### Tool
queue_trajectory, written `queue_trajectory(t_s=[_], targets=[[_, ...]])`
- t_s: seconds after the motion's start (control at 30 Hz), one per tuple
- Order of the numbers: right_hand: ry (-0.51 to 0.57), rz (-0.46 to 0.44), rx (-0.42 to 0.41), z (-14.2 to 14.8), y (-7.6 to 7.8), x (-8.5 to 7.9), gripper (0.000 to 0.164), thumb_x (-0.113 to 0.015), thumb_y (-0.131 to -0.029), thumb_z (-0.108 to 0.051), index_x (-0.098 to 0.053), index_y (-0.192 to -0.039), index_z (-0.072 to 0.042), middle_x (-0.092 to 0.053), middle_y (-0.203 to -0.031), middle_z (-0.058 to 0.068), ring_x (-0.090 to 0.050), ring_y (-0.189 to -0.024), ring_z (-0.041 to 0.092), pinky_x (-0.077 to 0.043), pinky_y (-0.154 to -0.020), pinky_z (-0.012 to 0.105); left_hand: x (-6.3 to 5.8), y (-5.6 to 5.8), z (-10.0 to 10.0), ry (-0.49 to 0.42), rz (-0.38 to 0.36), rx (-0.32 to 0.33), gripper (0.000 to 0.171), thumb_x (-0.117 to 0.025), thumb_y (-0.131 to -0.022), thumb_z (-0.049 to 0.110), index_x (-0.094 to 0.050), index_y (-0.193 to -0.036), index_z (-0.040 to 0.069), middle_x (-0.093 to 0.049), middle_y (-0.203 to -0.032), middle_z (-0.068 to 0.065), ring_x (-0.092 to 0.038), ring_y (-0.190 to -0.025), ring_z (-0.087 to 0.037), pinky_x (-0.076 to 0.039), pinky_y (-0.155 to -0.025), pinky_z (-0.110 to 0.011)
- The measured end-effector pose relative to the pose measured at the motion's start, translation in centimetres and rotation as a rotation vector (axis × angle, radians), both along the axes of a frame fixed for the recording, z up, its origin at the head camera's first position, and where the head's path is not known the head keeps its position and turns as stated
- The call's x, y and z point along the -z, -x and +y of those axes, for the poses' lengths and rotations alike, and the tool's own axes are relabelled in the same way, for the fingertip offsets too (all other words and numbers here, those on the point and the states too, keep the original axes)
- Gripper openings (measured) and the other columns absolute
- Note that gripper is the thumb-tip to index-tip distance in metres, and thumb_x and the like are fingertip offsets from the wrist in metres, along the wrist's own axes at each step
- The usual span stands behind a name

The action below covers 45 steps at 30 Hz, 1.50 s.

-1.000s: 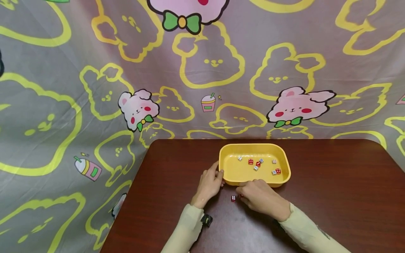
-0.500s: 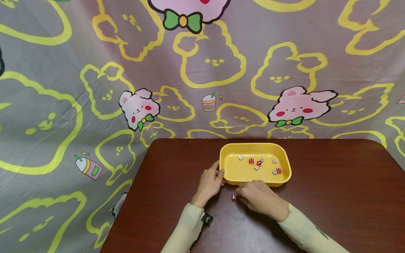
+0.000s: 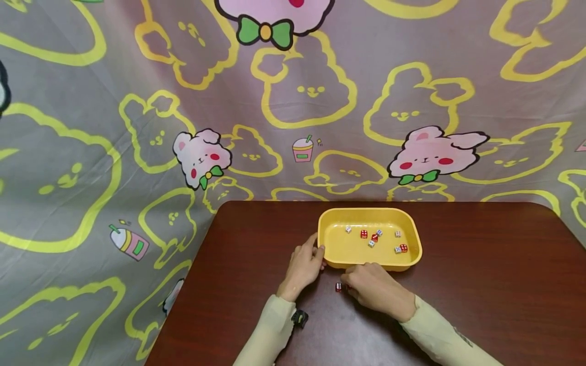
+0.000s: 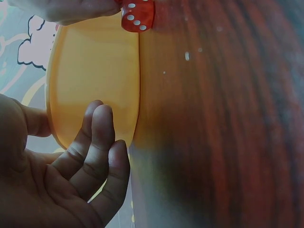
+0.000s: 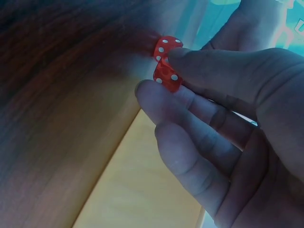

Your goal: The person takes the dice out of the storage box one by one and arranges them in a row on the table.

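Brown tabletop: right hand (barely moved) pinches red die; left hand, fingers parted, touches tray.

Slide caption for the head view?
Left hand touches a yellow tray of red and white dice; right hand at red dice in front.

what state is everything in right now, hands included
Yellow tub, upright and uncovered on the table
White and red dice, scattered inside the tub
Loose red die, on the table, unheld
Pinched red die, at the right hand's fingertips
Left hand, touching the tub
Cloth, hanging, slightly wrinkled
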State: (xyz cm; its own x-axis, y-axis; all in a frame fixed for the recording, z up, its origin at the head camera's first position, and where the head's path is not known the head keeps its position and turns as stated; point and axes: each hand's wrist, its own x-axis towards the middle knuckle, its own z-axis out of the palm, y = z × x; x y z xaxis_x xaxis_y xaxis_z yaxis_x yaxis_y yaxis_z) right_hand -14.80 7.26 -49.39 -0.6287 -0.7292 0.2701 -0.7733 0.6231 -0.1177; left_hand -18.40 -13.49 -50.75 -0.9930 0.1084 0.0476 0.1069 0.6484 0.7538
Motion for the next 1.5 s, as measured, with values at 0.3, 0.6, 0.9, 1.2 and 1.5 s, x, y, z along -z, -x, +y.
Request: queue_trajectory(t_s=[0.3,0.6,0.9,1.2,1.5], targets=[[0.003,0.015,0.003,0.0,0.0,0.2,0.027,-0.087,-0.077,-0.013,-0.064,-0.069,-0.024,-0.059,-0.066,-0.012,-0.054,-0.055,0.007,-0.041,-0.048,0.029,0.0,-0.1,0.1,-0.007,0.007,0.004,0.051,-0.052,-0.108,0.025,-0.046,-0.157,0.011,-0.075,-0.077,0.004,-0.063,-0.057,0.0,-0.053,-0.072,-0.026],[0.009,0.039,-0.01,0.0,-0.1,0.7,0.026,-0.088,-0.075,-0.012,-0.066,-0.071,-0.025,-0.06,-0.066,-0.012,-0.056,-0.057,0.008,-0.042,-0.05,0.029,0.0,-0.1,0.1,-0.004,0.011,0.008,0.051,-0.052,-0.108,0.025,-0.047,-0.156,0.011,-0.075,-0.077,0.004,-0.062,-0.057,0.001,-0.053,-0.073,-0.027],[0.014,0.051,-0.002,0.1,0.0,0.9,0.025,-0.087,-0.075,-0.012,-0.066,-0.071,-0.025,-0.06,-0.066,-0.011,-0.056,-0.057,0.008,-0.042,-0.049,0.029,0.0,0.0,0.1,-0.006,0.008,0.002,0.051,-0.052,-0.108,0.025,-0.047,-0.156,0.012,-0.076,-0.077,0.004,-0.063,-0.058,0.0,-0.053,-0.072,-0.027],[0.012,0.041,-0.003,0.1,0.0,1.1,0.027,-0.088,-0.074,-0.011,-0.065,-0.071,-0.024,-0.06,-0.067,-0.011,-0.056,-0.057,0.008,-0.042,-0.049,0.029,0.1,0.0,0.1,-0.007,0.006,0.002,0.05,-0.053,-0.107,0.025,-0.048,-0.156,0.012,-0.076,-0.077,0.005,-0.063,-0.057,0.001,-0.053,-0.072,-0.026],[0.016,0.019,-0.006,0.1,0.0,1.0,0.024,-0.087,-0.076,-0.01,-0.067,-0.073,-0.024,-0.063,-0.068,-0.01,-0.058,-0.058,0.009,-0.043,-0.05,0.03,0.1,0.1,0.1,-0.019,-0.002,0.006,0.05,-0.052,-0.108,0.024,-0.048,-0.156,0.012,-0.076,-0.078,0.005,-0.064,-0.058,0.0,-0.053,-0.069,-0.025]])
